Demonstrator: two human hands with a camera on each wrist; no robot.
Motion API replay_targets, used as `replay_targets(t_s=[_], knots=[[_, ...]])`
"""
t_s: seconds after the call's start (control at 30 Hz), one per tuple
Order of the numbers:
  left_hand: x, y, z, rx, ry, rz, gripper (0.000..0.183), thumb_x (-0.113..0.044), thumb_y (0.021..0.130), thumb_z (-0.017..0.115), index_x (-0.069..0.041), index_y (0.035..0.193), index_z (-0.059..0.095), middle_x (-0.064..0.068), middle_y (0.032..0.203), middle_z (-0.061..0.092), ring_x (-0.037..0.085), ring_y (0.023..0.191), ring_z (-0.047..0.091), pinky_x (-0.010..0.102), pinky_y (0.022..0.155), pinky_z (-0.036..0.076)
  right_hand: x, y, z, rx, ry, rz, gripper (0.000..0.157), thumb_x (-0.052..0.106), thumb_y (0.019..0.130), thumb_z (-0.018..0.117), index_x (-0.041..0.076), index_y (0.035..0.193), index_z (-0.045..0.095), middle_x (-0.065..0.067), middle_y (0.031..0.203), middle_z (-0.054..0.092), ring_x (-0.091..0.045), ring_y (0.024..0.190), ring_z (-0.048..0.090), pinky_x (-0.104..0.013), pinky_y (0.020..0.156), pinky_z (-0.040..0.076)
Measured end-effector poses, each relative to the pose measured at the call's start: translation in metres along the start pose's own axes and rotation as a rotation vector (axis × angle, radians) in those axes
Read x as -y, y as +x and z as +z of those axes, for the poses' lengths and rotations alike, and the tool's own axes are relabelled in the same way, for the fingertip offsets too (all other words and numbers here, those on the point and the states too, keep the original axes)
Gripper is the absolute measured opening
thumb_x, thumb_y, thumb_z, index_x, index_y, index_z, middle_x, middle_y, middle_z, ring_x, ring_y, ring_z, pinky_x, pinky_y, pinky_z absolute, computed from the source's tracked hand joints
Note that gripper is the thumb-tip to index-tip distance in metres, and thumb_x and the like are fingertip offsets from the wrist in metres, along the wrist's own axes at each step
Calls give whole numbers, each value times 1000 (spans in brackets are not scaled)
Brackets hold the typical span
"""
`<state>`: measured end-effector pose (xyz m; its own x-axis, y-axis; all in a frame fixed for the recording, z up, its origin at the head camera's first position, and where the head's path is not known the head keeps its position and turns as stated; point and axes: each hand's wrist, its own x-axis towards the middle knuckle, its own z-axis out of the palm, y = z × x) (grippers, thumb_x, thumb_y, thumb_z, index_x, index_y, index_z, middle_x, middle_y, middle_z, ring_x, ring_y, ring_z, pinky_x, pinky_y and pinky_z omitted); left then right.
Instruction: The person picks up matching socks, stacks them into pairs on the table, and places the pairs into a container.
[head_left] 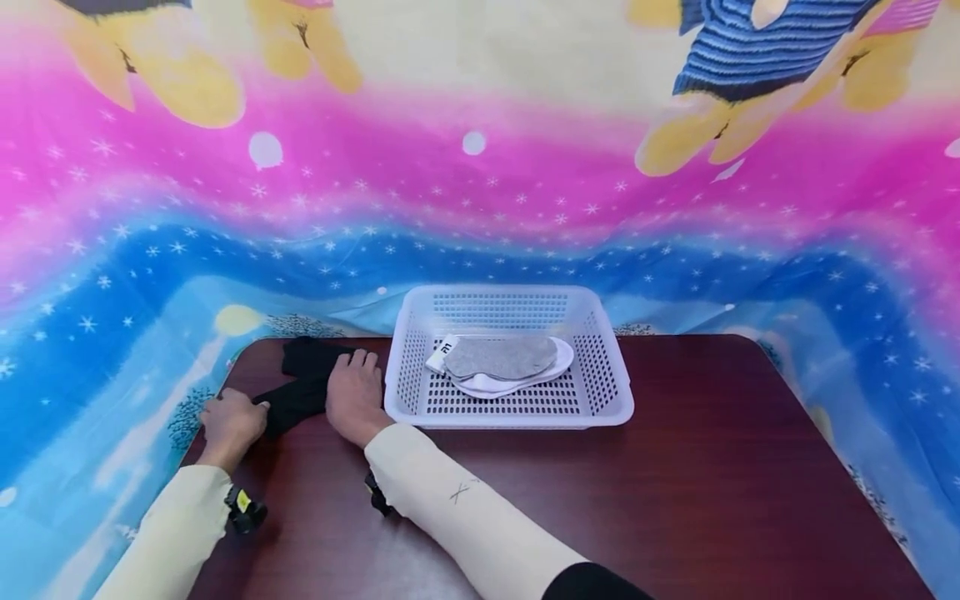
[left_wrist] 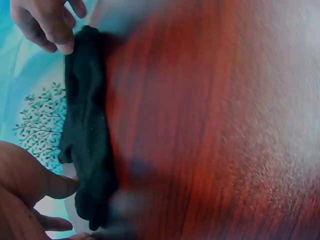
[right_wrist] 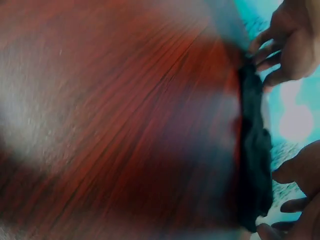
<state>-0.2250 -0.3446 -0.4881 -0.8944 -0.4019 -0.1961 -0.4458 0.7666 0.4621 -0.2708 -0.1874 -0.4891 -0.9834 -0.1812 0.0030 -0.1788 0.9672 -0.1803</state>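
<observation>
A black sock point(head_left: 296, 404) lies on the left part of the table, with more black fabric point(head_left: 311, 354) just behind it. My left hand point(head_left: 232, 423) pinches its left end, thumb along the near side. At the other end, close to the basket, the fingers of my right hand point(head_left: 356, 392) hold the fabric. The left wrist view shows the sock point(left_wrist: 90, 125) stretched lengthwise between both hands, slightly wrinkled. From the right wrist, the left hand point(right_wrist: 292, 52) appears at the far end of the sock point(right_wrist: 255, 150), with the right hand point(right_wrist: 302, 195) at the near end.
A white perforated basket point(head_left: 510, 421) stands at the back middle of the table, right beside my right hand. Inside it lie a grey sock point(head_left: 498, 357) and white socks point(head_left: 487, 385) with a printed label. A colourful patterned cloth point(head_left: 480, 192) hangs behind the brown table point(head_left: 675, 500).
</observation>
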Motion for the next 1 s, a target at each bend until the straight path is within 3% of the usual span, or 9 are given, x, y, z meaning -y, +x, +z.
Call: replay_targets(t_s=[0.1, 0.17, 0.27, 0.33, 0.43, 0.57, 0.73, 0.83, 1.0], knots=[[-4, 1, 8, -27, -36, -29, 59, -17, 97, 45, 26, 130, 23, 53, 131, 18, 65, 117, 21, 70, 92, 31, -6, 0, 9, 8, -46, -44, 58, 38, 92, 58, 15, 143, 42, -5, 141, 46, -24, 130, 38, -32, 104, 41], [-4, 1, 12, -41, -40, -7, 54, -13, 94, 45, 26, 125, 27, 54, 128, 20, 64, 113, 23, 69, 89, 32, -7, -1, 13, 14, -28, -50, 55, 37, 93, 58, 15, 141, 43, -4, 138, 48, -23, 128, 39, -32, 104, 41], [-3, 0, 15, -55, -34, 68, 33, -8, 88, 44, 22, 102, 44, 49, 114, 37, 60, 103, 30, 65, 87, 29, -7, -3, 13, 26, 26, -41, 47, 34, 92, 61, 15, 133, 47, -3, 131, 51, -21, 122, 42, -32, 101, 42], [-1, -1, 14, -61, -20, 122, 19, -6, 86, 44, 13, 83, 49, 42, 99, 46, 57, 97, 33, 64, 86, 27, -4, -3, 9, 32, 63, -32, 44, 34, 90, 65, 16, 127, 49, -2, 125, 52, -19, 116, 44, -30, 97, 45], [2, -2, 10, -61, -32, 155, 20, -7, 88, 49, 3, 70, 51, 28, 81, 53, 53, 91, 41, 62, 87, 28, 1, -6, 1, 45, 104, -68, 40, 34, 88, 68, 16, 120, 52, -1, 119, 52, -15, 108, 49, -26, 87, 50], [4, -3, 1, -18, -145, 102, 18, -11, 93, 54, 5, 84, 55, 21, 76, 53, 39, 78, 49, 46, 71, 42, 6, -14, -10, 21, 147, -166, 33, 30, 87, 69, 16, 114, 55, 0, 112, 52, -11, 98, 55, -20, 77, 51], [0, -10, -6, 55, -327, 23, 30, -14, 96, 55, 9, 114, 50, 27, 106, 53, 28, 78, 57, 32, 61, 47, -6, -30, -35, -15, 248, -260, 21, 30, 92, 63, 19, 109, 59, 4, 102, 57, -6, 88, 60, -16, 74, 49], [-6, -22, -11, 110, -406, 30, 37, -18, 97, 56, 8, 121, 47, 26, 112, 53, 23, 79, 61, 33, 66, 53, -23, -42, -60, 12, 382, -275, 14, 32, 94, 60, 23, 106, 62, 8, 101, 62, -4, 92, 60, -17, 77, 48], [-20, -49, -28, 188, -493, 114, 42, -27, 96, 58, 3, 125, 47, 9, 106, 57, 10, 79, 61, 31, 74, 55, -63, -58, -104, 50, 626, -309, 18, 32, 93, 62, 23, 109, 66, 9, 107, 68, -4, 96, 60, -18, 82, 47]])
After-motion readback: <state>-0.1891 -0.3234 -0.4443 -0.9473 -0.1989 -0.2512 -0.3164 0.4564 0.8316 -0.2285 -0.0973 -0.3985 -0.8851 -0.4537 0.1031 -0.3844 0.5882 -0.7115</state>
